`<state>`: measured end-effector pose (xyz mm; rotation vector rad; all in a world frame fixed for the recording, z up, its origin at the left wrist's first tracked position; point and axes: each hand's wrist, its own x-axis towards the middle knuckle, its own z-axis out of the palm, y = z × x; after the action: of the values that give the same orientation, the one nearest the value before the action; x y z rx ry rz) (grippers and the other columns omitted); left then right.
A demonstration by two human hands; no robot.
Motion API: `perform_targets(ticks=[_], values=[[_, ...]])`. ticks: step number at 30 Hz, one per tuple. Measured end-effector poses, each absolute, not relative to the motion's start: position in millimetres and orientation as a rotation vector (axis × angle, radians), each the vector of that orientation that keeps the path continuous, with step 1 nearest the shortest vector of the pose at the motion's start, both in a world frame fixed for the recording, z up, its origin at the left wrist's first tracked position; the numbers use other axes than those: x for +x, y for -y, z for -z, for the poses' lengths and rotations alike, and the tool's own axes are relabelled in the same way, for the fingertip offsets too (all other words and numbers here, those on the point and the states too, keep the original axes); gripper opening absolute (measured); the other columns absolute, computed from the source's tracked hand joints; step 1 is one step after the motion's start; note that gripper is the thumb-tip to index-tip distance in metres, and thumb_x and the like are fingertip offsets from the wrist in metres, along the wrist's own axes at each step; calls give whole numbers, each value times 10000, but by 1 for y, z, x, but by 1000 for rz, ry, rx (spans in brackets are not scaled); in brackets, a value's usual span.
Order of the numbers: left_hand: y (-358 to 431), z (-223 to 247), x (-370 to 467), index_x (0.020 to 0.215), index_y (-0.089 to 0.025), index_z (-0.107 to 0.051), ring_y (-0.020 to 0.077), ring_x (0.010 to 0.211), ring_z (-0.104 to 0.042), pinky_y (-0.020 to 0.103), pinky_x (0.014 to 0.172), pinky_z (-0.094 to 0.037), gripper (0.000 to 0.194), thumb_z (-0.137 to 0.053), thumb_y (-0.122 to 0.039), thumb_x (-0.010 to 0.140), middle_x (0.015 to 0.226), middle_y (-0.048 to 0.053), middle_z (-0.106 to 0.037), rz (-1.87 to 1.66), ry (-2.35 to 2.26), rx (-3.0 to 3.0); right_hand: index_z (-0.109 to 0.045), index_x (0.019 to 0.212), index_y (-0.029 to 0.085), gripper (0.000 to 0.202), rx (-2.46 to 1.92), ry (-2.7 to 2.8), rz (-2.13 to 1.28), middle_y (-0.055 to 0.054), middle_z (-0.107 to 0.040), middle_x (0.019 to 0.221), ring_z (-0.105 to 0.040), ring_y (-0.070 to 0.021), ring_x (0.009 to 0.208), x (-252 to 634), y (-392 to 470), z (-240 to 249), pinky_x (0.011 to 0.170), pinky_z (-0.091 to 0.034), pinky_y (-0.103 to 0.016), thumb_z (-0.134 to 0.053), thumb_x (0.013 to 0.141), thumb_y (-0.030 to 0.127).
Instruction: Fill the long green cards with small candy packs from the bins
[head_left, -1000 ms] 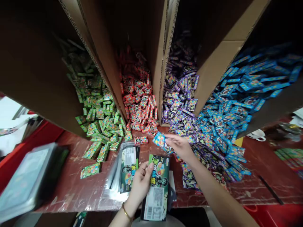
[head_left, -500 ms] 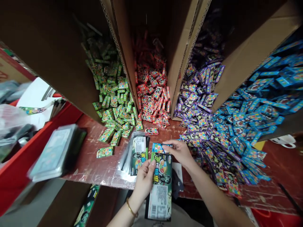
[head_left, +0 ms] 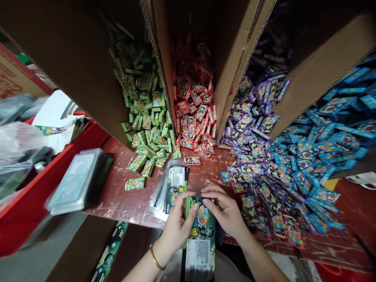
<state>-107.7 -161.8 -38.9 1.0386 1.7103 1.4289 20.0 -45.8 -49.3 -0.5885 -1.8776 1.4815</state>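
Note:
A dark green printed pouch (head_left: 199,231) with a white label panel hangs upright near the table's front edge. My left hand (head_left: 180,219) is closed on its left side, thumb across the front. At its top right corner, my right hand (head_left: 225,209) pinches the upper edge with thumb and fingers. The blue packet seen earlier is hidden. Just behind my left hand lie similar printed pouches (head_left: 178,178) in a fanned stack. A single red packet (head_left: 192,160) and a single green packet (head_left: 135,183) lie on the red table (head_left: 117,203).
Cardboard boxes (head_left: 232,70) spill green packets (head_left: 149,133), red packets (head_left: 196,125), purple packets (head_left: 249,133) and blue packets (head_left: 308,156) onto the table. At left are a stack of plastic cases (head_left: 75,182) and a red bin (head_left: 70,152) with papers and plastic bags.
My right hand has moved down to the pouch's top edge, and the blue packet is out of sight. My left hand has shifted up along the pouch. The view has shifted slightly left.

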Motion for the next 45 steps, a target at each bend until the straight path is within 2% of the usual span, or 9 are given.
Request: perform_targets(ticks=[4,10,14,17,21,24,29,41,45], values=[[154,43,-107,1046,-223,-485,177,805,-577,283,710,-471,184,-495,-315,887,870,27,-588,-1427,-1744,1016,-590,1075,248,229,-763,1584,-1452,-87,-569,1167,-580,-211,1046,23,59,63,868,-500,-352,-580,847,230],[142,44,-99,927,-200,-527,196,1016,-562,340,888,-429,73,-518,-255,879,1032,72,-600,-1728,-1651,1009,-632,861,209,57,-741,1607,-1402,-84,-659,967,-624,-213,935,19,68,64,841,-511,-373,-582,840,225],[142,35,-103,902,-194,-571,182,845,-597,285,755,-463,141,-636,-266,800,843,42,-628,-1649,-1661,979,-647,856,217,53,-807,1597,-1373,-67,-679,855,-647,-201,823,22,65,52,786,-527,-357,-623,810,229],[139,22,-110,788,-174,-655,178,756,-590,276,704,-459,145,-658,-317,772,778,46,-644,-1479,-1661,995,-695,775,218,51,-774,1688,-1516,-64,-692,831,-652,-205,793,25,55,39,731,-538,-335,-672,766,262],[133,13,-113,799,-165,-655,141,598,-571,240,574,-445,231,-659,-391,756,688,17,-668,-1442,-1590,742,-725,802,224,135,-888,1620,-1760,-44,-719,805,-664,-190,732,28,37,28,682,-541,-301,-719,711,324],[133,16,-111,718,-164,-637,146,618,-574,241,594,-445,233,-624,-385,789,689,23,-664,-1434,-1628,846,-727,742,205,152,-916,1638,-1853,-39,-718,760,-658,-184,719,31,27,29,689,-530,-287,-731,694,349],[143,28,-104,900,-194,-603,183,860,-604,285,786,-462,143,-539,-316,861,905,51,-663,-1496,-1617,1029,-708,744,204,138,-823,1693,-1740,-37,-703,795,-649,-173,735,34,36,40,676,-526,-271,-675,762,337],[139,29,-100,1014,-212,-528,186,879,-610,303,791,-474,251,-627,-294,799,935,34,-650,-1506,-1497,909,-687,866,228,145,-741,1741,-1726,-49,-702,879,-666,-196,827,38,33,52,747,-544,-316,-666,770,335],[137,29,-101,942,-194,-556,175,810,-616,291,736,-488,215,-651,-298,779,885,29,-646,-1512,-1470,861,-682,853,218,144,-737,1735,-1726,-49,-702,870,-667,-193,823,39,36,54,752,-544,-308,-670,769,334]])
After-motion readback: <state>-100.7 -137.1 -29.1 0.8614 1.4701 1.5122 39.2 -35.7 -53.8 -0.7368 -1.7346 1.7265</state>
